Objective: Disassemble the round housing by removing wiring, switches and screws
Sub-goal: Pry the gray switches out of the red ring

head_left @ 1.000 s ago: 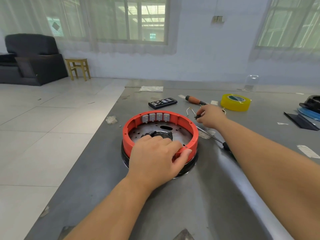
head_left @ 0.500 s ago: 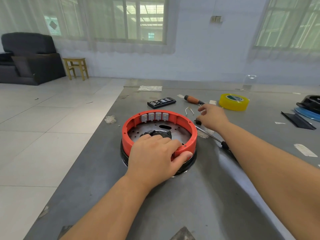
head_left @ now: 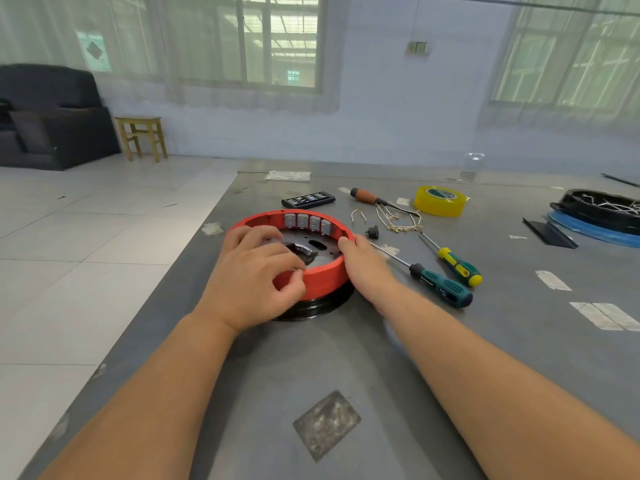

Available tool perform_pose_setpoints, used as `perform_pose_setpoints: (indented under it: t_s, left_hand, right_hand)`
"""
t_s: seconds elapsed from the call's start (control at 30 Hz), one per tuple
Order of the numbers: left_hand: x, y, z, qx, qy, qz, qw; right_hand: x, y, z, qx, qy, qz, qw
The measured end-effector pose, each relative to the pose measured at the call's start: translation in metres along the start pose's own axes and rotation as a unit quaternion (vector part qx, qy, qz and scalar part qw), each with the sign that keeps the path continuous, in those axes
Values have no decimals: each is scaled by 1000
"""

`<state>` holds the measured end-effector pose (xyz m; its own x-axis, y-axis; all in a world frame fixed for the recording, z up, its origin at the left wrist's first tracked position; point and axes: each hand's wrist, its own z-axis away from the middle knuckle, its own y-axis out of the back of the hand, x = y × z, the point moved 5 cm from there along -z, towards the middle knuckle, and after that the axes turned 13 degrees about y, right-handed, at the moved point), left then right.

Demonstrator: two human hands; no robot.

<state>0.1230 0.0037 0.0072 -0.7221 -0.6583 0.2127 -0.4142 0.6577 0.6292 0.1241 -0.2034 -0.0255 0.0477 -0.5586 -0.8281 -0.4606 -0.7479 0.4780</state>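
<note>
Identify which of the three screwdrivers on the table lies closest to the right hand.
The dark green-handled screwdriver: its metal shaft runs up beside the right hand. The yellow-and-green one lies farther right, the orange-handled one farther back.

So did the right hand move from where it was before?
Yes. The right hand came back toward the person, away from the loose bundle of thin wires, and now rests against the right side of the round red plastic housing.

Left hand (head_left: pixel 254 282) fingers curled, right hand (head_left: pixel 363 263) flat

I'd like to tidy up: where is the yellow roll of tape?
In the head view, the yellow tape roll lies on the grey table, far right of the red housing, beside the wooden-handled screwdriver.
</note>
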Motion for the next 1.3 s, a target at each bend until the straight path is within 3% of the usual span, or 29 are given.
perform_pose_setpoints:
  t_s: [0.13, 0.27, 0.33, 0.43, 0.5, 0.6, 0.73, 0.83, 0.97, 1.13, 1.3]
  left_hand:
    - [11, 3, 4, -102, 82, -25, 991]
    - [33, -13, 28, -179, 122, -145, 965]
    - [29, -11, 34, -167, 159, -123, 965]
    - [7, -1, 30, -121, 232, -2, 965]
    - [-10, 5, 28, -95, 257, 67, 959]
    - [-34, 14, 30, -63, 266, 134, 952]
    - [-57, 12, 32, -90, 308, 234, 918]
    - [-61, 17, 29, -50, 331, 180, 925]
    - [-40, 30, 27, 23, 304, 66, 950]
    - [29, 9, 34, -68, 151, 44, 985]
    - [21, -1, 39, -96, 186, 58, 976]
  right_hand:
    - [-5, -12, 22, 9, 12, 3, 1000]
    - [-2, -5, 37, 45, 10, 2, 999]
    - [4, 5, 44, 62, 19, -6, 998]
    - [13, 23, 50, 63, 61, -41, 995]
    - [18, 37, 47, 49, 101, 0, 994]
    - [14, 49, 45, -32, 193, 79, 978]
    - [7, 41, 50, -147, 263, 85, 950]
    - [2, 38, 53, -155, 289, 109, 939]
    - [-3, 34, 61, -139, 320, 150, 925]
    - [-17, 18, 74, -79, 353, 238, 901]
    - [-20, 15, 80, -58, 342, 256, 902]
